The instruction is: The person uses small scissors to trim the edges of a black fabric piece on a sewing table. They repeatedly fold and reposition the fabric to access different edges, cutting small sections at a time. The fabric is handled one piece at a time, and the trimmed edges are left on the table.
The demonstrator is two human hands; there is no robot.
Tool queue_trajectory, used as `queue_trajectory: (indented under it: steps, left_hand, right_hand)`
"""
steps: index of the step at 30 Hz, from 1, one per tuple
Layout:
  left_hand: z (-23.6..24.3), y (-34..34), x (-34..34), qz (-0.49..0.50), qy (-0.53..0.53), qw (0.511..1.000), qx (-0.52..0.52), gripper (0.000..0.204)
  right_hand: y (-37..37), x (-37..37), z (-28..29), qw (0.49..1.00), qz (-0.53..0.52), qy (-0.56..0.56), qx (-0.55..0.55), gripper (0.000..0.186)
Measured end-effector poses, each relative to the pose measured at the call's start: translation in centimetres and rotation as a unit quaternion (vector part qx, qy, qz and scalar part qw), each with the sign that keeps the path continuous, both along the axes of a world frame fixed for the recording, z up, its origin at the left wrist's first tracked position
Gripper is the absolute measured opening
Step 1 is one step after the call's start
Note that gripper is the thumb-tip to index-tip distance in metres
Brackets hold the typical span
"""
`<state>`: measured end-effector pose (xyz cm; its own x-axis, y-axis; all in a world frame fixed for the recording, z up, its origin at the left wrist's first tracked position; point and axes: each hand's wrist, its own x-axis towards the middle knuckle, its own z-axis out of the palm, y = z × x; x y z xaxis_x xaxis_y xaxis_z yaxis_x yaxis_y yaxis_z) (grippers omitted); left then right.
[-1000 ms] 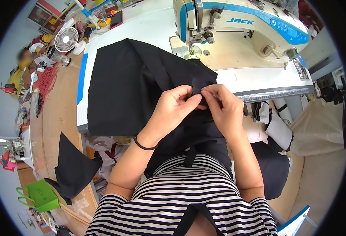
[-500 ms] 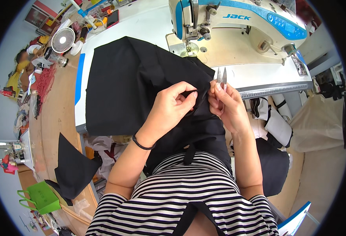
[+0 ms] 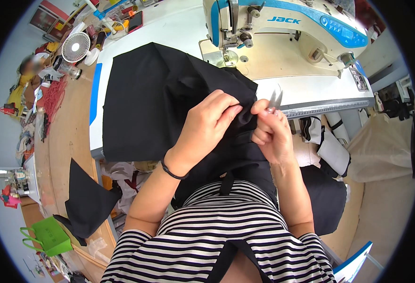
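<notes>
A large piece of black fabric (image 3: 136, 101) lies over the front left of the sewing table and drapes down toward my lap. My left hand (image 3: 209, 125) pinches a fold of it between thumb and fingertips. Just to the right, my right hand (image 3: 273, 129) is closed around small thread snips (image 3: 275, 98). Their two pointed blades stick up past my fingers, slightly apart. The snips' handles are hidden inside my palm. Behind the fabric stands a white and blue sewing machine (image 3: 283, 23), its needle and presser foot above the cloth's far edge.
A wooden table (image 3: 59, 141) on the left holds a small white fan (image 3: 75, 47), red cord (image 3: 55, 101) and a black fabric piece (image 3: 88, 200). A green bag (image 3: 52, 237) is at the lower left. More black cloth (image 3: 325, 200) lies at my right, near white bundles (image 3: 334, 152).
My right hand has moved slightly right, away from the fabric, and the snips tilt more to the right. My left hand has turned a little and its fingers have closed tighter on the fabric.
</notes>
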<state>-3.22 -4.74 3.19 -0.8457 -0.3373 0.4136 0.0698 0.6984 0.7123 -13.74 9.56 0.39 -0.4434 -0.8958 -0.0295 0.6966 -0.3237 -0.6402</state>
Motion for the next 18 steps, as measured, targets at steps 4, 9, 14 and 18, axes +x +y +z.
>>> queue_trajectory:
  steps: [4, 9, 14, 18]
  left_hand:
    - [-2.2, -2.0, 1.1, 0.061, -0.051, 0.995, 0.053, 0.009]
    - [-0.4, -2.5, 0.4, 0.001, -0.068, 0.928, 0.365, 0.015]
    - [0.1, -2.9, -0.3, 0.004, -0.036, 0.906, 0.421, 0.016]
    - [0.8, -3.8, -0.7, 0.054, 0.059, 0.892, 0.444, 0.016]
  right_hand:
    - [1.6, -3.5, 0.9, 0.967, -0.135, -0.022, -0.214, 0.012]
    - [2.9, -8.4, -1.5, 0.939, -0.305, 0.138, 0.081, 0.019]
    - [2.7, -11.0, -2.1, 0.890, -0.349, 0.221, 0.192, 0.020]
    - [3.7, -10.9, -1.2, 0.914, -0.362, 0.159, 0.093, 0.023]
